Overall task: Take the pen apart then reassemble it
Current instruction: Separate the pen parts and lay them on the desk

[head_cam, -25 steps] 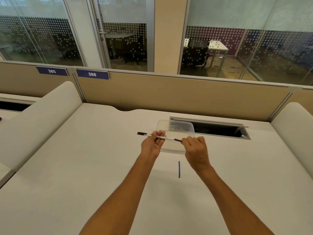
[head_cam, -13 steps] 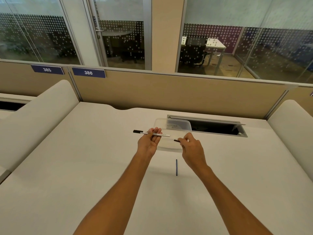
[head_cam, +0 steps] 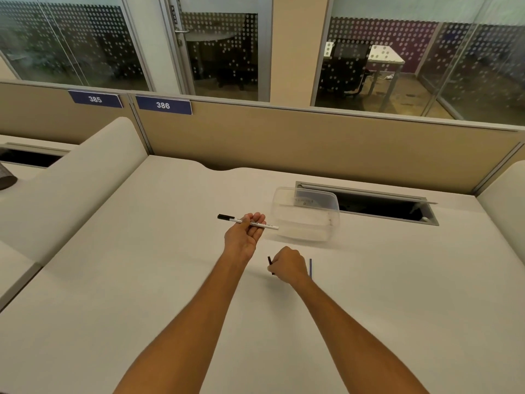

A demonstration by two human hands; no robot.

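The pen is seen in separate parts. Nearest, a small dark tip piece point(head_cam: 270, 263) is pinched in the closed right hand point(head_cam: 288, 267), only its short dark end showing past the fingers on the left side. Just right of that hand a thin blue refill point(head_cam: 310, 268) lies on the desk point(head_cam: 142, 280), pointing near to far. Farther off, the white barrel point(head_cam: 255, 223) with its black cap end point(head_cam: 225, 217) is held level in the left hand point(head_cam: 244, 236), the cap end pointing left and the open end right.

The right hand is lowered close to the desk, knuckles up, fingers curled shut on the tip piece. The left hand is raised, palm turned up, fingers folded loosely over the barrel's middle.

Half a second ago the two hands were close together at the barrel's right end, the tip piece just clear of it; since then the right hand has been drawn nearer and lower, well apart from the barrel, while the left has kept its hold. A clear tub point(head_cam: 308, 214) stands beyond, just right of the barrel's open end.
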